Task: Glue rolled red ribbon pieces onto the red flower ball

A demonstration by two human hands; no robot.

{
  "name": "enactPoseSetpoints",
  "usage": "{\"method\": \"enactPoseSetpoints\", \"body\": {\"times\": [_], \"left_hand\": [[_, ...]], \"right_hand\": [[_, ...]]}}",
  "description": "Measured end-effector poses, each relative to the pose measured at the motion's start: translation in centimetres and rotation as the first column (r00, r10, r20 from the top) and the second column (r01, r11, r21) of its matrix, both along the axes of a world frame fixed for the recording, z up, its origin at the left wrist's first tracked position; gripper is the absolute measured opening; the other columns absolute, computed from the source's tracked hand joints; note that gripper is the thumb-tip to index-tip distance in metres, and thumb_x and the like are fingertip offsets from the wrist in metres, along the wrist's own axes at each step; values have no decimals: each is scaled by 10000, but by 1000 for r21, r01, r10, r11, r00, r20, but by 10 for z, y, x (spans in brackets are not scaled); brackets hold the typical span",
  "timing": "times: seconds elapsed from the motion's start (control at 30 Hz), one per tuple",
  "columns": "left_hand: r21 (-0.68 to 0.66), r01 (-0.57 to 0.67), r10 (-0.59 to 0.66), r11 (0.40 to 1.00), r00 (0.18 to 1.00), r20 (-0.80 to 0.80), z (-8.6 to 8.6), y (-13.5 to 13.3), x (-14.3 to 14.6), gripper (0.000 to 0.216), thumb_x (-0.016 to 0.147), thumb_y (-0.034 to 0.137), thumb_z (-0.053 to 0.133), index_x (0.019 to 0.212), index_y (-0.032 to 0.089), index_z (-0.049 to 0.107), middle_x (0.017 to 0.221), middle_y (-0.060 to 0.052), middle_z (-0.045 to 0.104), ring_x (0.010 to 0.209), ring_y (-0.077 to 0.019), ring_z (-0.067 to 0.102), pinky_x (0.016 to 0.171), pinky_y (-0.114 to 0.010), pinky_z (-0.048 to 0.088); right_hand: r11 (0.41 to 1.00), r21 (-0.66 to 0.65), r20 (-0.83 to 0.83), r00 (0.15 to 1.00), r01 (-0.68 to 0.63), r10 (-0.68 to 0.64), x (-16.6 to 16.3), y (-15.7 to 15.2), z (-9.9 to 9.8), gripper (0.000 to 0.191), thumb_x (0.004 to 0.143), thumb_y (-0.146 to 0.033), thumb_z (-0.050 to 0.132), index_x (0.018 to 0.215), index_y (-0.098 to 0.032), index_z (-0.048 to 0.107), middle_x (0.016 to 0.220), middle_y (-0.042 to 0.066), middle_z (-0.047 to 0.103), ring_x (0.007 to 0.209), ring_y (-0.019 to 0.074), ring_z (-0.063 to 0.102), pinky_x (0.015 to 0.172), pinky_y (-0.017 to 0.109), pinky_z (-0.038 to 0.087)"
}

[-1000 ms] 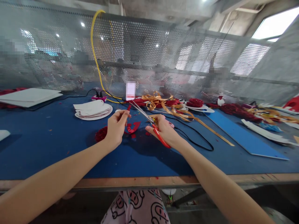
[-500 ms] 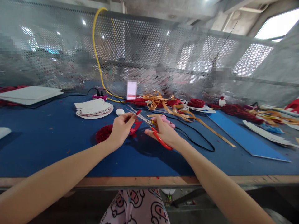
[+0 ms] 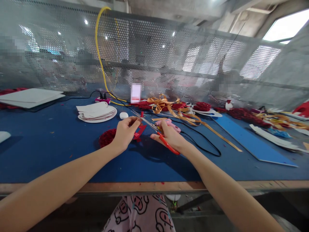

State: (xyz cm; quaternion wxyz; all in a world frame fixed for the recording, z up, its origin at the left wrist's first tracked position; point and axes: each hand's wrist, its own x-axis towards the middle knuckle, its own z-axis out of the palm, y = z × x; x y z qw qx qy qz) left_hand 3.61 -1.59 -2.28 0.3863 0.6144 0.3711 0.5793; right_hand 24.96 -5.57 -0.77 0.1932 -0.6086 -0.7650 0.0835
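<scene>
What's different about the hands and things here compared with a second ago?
The left hand has moved right, bringing the red strip to the blades of the scissors. The right hand has eased slightly nearer the person, uncovering more of the pink tool. Both strip and scissors stay held; the white cutouts lie as before.

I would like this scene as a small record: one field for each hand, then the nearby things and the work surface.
Right hand: holds metal scissors with red handles
Left hand: pinches a narrow red fabric-like strip at the blades
Near left hand: dark-red fuzzy round bundle; small white round object
Near right hand: pink plastic-looking tool
Farther back: tangled orange ribbon; stack of white flat pieces
Work surface: blue tabletop
</scene>
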Motion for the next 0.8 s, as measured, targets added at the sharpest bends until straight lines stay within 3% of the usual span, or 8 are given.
{"method": "enactPoseSetpoints", "body": {"times": [0.27,0.37,0.47,0.53,0.63,0.8], "left_hand": [[-53,27,-24,998,998,51,-3,4,1,310,815,445,715,914,155,762,804,-39,743,588,-112,555,550,-232,419],[-48,46,-44,998,998,49,-4,4,2,307,798,435,738,925,158,775,851,-52,762,676,-143,619,630,-252,466],[-12,81,-81,997,997,13,-4,1,3,315,800,429,749,972,167,777,899,-61,768,791,-173,666,729,-272,502],[17,113,-113,993,993,-37,-3,-3,4,338,807,431,750,1027,174,761,855,-48,752,769,-168,662,706,-267,501],[34,182,-179,983,980,-89,-3,-8,7,357,807,417,754,1067,174,723,777,-19,711,682,-142,632,622,-244,475],[55,226,-222,973,972,-76,-3,-11,9,312,794,379,764,1025,177,707,786,-6,691,655,-116,612,592,-227,464]], "right_hand": [[999,-2,-9,999,34,-34,-2,-2,2,544,865,-536,624,1241,-176,468,832,59,626,832,264,637,731,343,442],[998,45,-209,978,39,-29,-4,1,-1,484,853,-551,628,1159,-203,486,767,15,596,724,216,595,671,329,439],[999,51,-558,829,6,24,-10,2,-1,455,779,-555,703,1026,-235,495,782,-9,591,707,172,569,646,308,457],[1000,26,-710,703,-6,22,-16,0,0,467,707,-511,776,960,-243,489,830,-13,617,704,148,570,636,296,471],[1000,-7,-806,591,-1,-5,-25,-6,4,469,666,-440,809,919,-240,469,913,-6,657,677,120,566,605,281,473],[995,83,-857,506,-52,97,-31,-8,3,468,665,-407,805,894,-254,428,892,-14,669,711,130,592,626,290,498]]}}
